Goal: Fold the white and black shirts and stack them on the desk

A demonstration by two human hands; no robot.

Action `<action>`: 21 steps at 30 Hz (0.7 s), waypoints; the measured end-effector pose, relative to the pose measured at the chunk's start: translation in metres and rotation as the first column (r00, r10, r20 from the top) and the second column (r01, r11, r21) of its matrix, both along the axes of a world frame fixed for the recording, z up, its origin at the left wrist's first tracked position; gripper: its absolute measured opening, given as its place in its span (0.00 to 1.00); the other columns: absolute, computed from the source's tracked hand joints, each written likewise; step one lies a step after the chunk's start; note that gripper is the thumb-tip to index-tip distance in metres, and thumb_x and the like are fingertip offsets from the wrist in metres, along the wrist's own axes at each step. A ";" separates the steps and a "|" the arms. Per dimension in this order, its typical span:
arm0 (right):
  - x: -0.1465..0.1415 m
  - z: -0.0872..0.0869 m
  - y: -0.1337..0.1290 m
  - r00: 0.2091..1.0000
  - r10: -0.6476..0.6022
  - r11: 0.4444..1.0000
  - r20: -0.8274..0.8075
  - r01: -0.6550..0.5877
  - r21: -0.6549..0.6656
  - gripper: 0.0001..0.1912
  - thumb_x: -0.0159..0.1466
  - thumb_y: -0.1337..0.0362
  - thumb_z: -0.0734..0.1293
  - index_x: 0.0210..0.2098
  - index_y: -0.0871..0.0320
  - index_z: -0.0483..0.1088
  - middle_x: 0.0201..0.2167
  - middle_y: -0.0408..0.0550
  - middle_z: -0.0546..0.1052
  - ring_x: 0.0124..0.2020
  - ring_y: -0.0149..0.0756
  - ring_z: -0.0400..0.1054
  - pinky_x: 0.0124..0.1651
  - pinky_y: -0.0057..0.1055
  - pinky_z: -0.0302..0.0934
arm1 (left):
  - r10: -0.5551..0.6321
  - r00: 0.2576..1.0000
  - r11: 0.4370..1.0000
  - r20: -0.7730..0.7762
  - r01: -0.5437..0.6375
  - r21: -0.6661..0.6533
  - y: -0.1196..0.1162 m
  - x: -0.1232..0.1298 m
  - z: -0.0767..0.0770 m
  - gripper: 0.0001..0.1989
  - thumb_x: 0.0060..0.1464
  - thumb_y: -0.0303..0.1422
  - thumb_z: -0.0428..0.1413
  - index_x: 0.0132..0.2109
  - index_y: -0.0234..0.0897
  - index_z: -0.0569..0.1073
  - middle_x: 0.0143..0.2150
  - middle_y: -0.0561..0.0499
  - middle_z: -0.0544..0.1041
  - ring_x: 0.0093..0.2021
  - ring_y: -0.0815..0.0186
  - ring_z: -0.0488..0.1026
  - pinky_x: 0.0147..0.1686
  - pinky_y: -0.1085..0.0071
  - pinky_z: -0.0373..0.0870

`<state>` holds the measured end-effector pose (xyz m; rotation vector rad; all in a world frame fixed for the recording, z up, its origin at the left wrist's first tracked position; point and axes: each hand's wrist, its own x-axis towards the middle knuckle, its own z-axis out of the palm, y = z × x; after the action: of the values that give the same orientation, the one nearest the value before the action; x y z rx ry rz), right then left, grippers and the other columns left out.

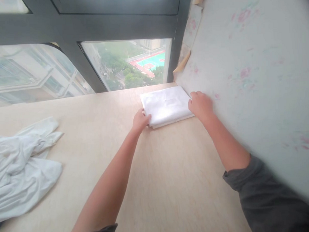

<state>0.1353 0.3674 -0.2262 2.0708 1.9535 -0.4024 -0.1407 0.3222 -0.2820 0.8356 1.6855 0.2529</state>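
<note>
A folded white cloth [168, 105] lies flat on the pale sill in the corner between window and wall. My left hand [141, 120] grips its left edge near the front corner, thumb on top and fingers partly hidden at the side. At the opposite end, my right hand [201, 104] has its fingers curled around the right edge, close to the wall; some fingertips are hidden.
A crumpled white garment [21, 168] lies at the left on the sill [157, 183]. The grey window frame [90, 27] borders the back. Flowered wallpaper [257, 92] covers the right wall, peeling beside the window.
</note>
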 end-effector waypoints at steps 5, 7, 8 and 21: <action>0.009 -0.050 -0.030 0.963 0.137 0.989 -0.232 -0.120 0.084 0.21 0.66 0.66 0.60 0.56 0.65 0.70 0.57 0.62 0.73 0.56 0.50 0.66 0.59 0.46 0.58 | -0.061 0.997 0.998 -0.050 0.060 -0.010 -0.008 -0.005 0.002 0.39 0.50 0.33 0.59 0.68 0.36 0.58 0.42 0.45 0.77 0.33 0.64 0.76 0.35 0.69 0.74; 0.013 -0.065 -0.042 0.961 0.138 0.987 -0.238 -0.115 0.108 0.20 0.67 0.66 0.58 0.55 0.65 0.71 0.57 0.62 0.73 0.58 0.50 0.64 0.62 0.47 0.56 | -0.063 0.996 0.998 -0.056 0.063 -0.004 -0.011 -0.005 0.004 0.39 0.51 0.34 0.59 0.68 0.37 0.59 0.45 0.44 0.77 0.34 0.63 0.77 0.35 0.69 0.74; 0.014 -0.071 -0.048 0.963 0.134 0.987 -0.236 -0.108 0.120 0.20 0.68 0.66 0.57 0.54 0.65 0.72 0.57 0.62 0.74 0.58 0.50 0.64 0.62 0.47 0.56 | -0.057 0.997 0.998 -0.053 0.058 0.001 -0.013 -0.005 0.005 0.38 0.52 0.35 0.59 0.68 0.36 0.59 0.47 0.43 0.76 0.35 0.63 0.77 0.35 0.69 0.74; -0.016 -0.043 -0.126 0.967 0.019 0.960 -0.254 0.053 0.273 0.26 0.67 0.63 0.60 0.62 0.68 0.63 0.64 0.66 0.65 0.68 0.54 0.54 0.67 0.56 0.51 | -0.021 0.999 0.999 -0.037 0.022 0.034 -0.106 -0.100 0.098 0.23 0.55 0.39 0.56 0.56 0.37 0.71 0.53 0.42 0.77 0.45 0.61 0.77 0.42 0.64 0.76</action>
<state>0.1192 0.2414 -0.2691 2.3079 2.2547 -0.4375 -0.2406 0.2160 -0.1838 0.8884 1.7097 0.2535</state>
